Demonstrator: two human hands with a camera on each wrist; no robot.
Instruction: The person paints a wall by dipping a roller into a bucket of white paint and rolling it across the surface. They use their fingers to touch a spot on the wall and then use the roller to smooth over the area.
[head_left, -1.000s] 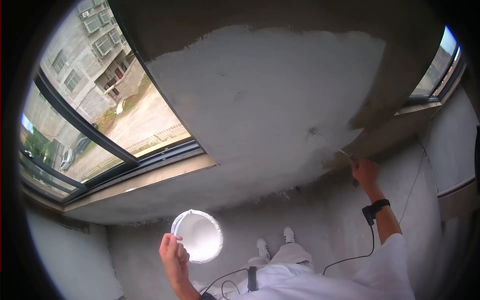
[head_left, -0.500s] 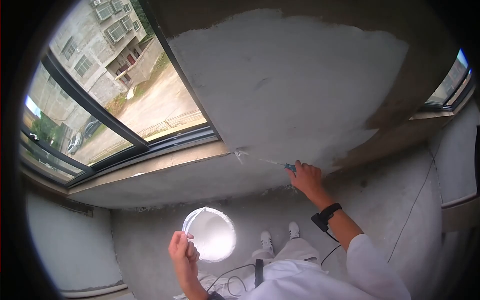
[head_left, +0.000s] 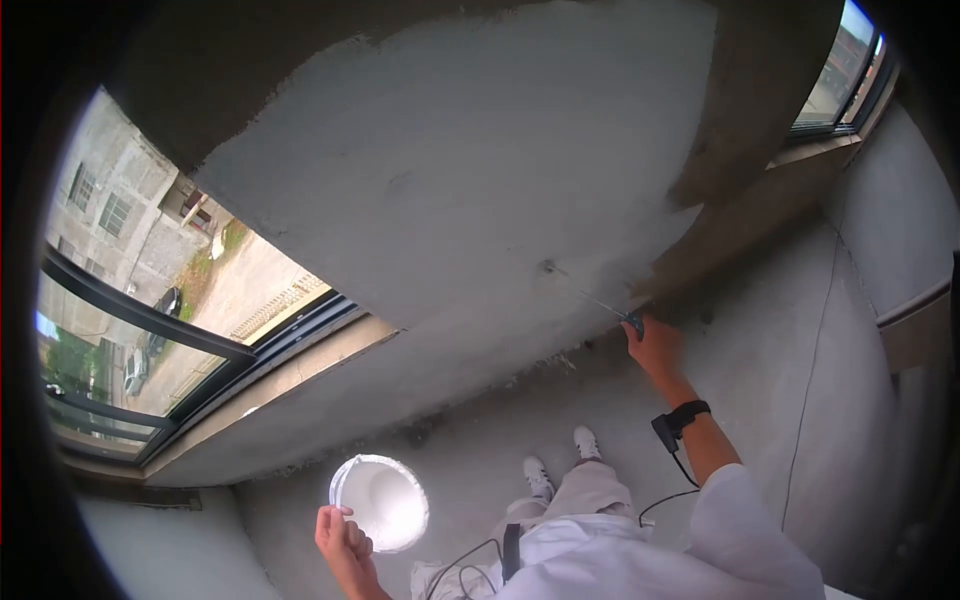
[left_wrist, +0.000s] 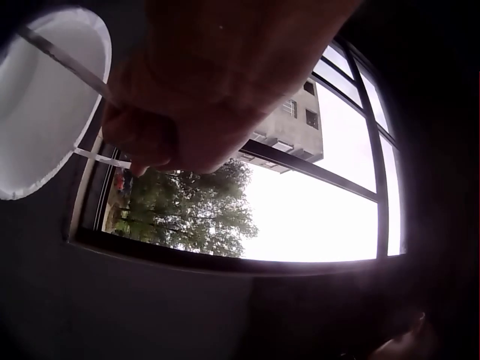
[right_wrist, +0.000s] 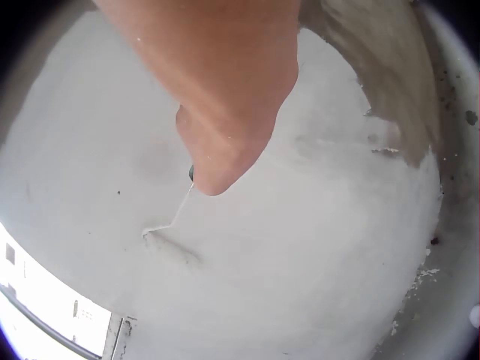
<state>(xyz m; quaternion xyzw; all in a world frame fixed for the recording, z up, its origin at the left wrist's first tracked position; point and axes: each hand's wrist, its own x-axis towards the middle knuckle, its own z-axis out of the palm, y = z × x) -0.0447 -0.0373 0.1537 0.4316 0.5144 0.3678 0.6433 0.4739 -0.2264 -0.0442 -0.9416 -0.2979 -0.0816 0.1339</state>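
Note:
My left hand [head_left: 343,545] grips the handle of a white bucket [head_left: 424,505] by its upper left rim. The bucket's inside is coated white; in the left wrist view its rim [left_wrist: 105,82] tilts toward the camera beside the curled fingers. My right hand [head_left: 658,350] holds a paint roller by its dark handle, the thin metal rod [head_left: 598,300] reaching left to the wall. Its far end is blurred and blends into the whitish coat. In the right wrist view the bent rod [right_wrist: 171,223] meets the light wall [right_wrist: 247,292], while the wrist hides most of the grip.
A large light patch [head_left: 480,150] covers the wall, bordered by bare brown wall [head_left: 740,140] above and right. To the left is a window with a sill [head_left: 270,395]; another window [head_left: 840,80] is at far right. Cables run from the wrist devices over the shirt.
The right hand swept the roller left to the window sill's corner, then back right and up the wall. The left hand keeps holding the bucket. The head view has shifted.

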